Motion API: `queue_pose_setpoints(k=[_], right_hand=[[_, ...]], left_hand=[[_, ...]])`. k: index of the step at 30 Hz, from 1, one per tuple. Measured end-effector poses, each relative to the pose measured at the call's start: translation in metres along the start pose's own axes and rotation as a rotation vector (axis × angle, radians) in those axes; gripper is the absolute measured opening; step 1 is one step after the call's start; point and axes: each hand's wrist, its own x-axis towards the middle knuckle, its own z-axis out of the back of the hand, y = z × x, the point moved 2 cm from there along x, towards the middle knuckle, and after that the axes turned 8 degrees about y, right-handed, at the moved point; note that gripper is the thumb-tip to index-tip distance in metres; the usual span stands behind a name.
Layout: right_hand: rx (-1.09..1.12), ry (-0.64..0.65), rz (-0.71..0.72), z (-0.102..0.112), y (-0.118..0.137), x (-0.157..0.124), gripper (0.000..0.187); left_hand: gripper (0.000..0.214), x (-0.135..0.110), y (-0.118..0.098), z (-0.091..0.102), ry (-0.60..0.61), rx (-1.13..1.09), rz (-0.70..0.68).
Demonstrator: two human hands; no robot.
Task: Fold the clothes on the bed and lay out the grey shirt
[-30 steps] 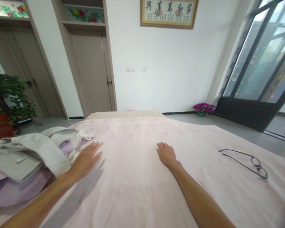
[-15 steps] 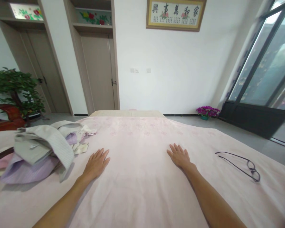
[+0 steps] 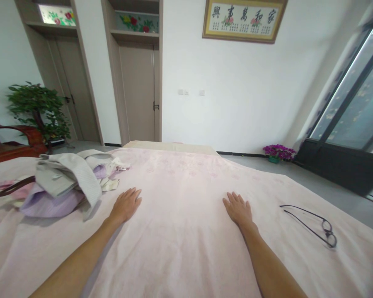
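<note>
A pale pink cloth [image 3: 180,207] with a faint floral pattern covers the surface in front of me. My left hand [image 3: 126,205] rests palm down on it with the fingers stretched out, holding nothing. To the right, my right hand [image 3: 238,209] also lies flat on the cloth, its fingers slightly spread and nothing in them. Left of my left hand sits a heap of folded clothes [image 3: 62,178] in grey, lilac and cream. A pair of dark-framed eyeglasses [image 3: 326,231] lies with temples unfolded to the right of my right hand.
A dark strap [image 3: 15,187] sticks out of the heap's left side. Beyond the left edge stand a red wooden chair [image 3: 25,140] and a leafy plant [image 3: 37,107]. Purple flowers [image 3: 278,152] in a pot sit on the floor near the glass door [image 3: 357,107].
My view has turned a little to the left, so more of the chair and the left side of the cloth shows. Both hands stay flat on the cloth.
</note>
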Motion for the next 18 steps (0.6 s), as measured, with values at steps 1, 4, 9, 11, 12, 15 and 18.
queue_pose_setpoints(k=[1, 4, 9, 11, 12, 15, 18], right_hand=[[0.004, -0.004, -0.001, 0.0, 0.0, 0.0, 0.063], [0.012, -0.008, -0.003, -0.001, -0.001, 0.0, 0.063], [0.002, 0.007, -0.002, 0.001, 0.0, -0.002, 0.063], [0.0, 0.008, 0.001, 0.002, 0.001, -0.002, 0.063], [0.001, 0.004, 0.003, 0.002, 0.001, -0.003, 0.063], [-0.012, 0.002, -0.003, 0.003, 0.002, -0.003, 0.062], [-0.034, 0.014, -0.022, 0.004, 0.003, -0.004, 0.062]], left_hand=[[0.053, 0.0, 0.0, 0.001, -0.001, -0.002, 0.004], [0.052, -0.001, -0.003, 0.004, -0.01, -0.013, 0.01], [0.051, -0.003, -0.006, 0.011, -0.027, -0.024, 0.024], [0.05, -0.004, -0.007, 0.012, -0.034, -0.029, 0.023], [0.05, -0.004, -0.007, 0.013, -0.041, -0.038, 0.024], [0.049, -0.004, -0.006, 0.014, -0.055, -0.063, 0.034], [0.049, -0.003, -0.004, 0.013, -0.058, -0.06, 0.021]])
